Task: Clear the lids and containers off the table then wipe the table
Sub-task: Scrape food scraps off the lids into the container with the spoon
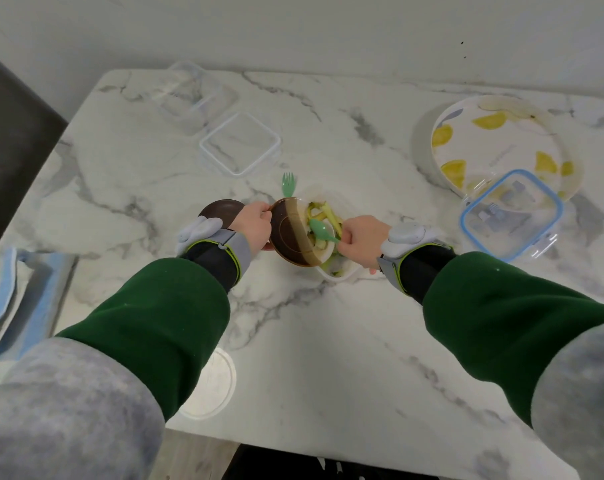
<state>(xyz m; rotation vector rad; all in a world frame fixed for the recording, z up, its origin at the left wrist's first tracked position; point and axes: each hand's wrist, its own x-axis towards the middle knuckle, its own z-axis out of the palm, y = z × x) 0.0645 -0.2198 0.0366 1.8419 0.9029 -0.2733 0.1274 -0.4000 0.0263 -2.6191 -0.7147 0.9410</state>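
My left hand grips a brown and beige plate by its rim, tilted over a white container that holds yellow-green food scraps. My right hand pinches the handle of a green spoon whose bowl lies against the plate's face. A green fork lies just beyond the plate. Another brown dish sits behind my left wrist. A clear square lid and a clear container lie at the far left of the marble table.
A lemon-patterned plate sits at the right with a blue-rimmed clear container leaning over its near edge. A round white lid lies near the table's front edge. A blue cloth lies at the left edge. A dark chair stands far left.
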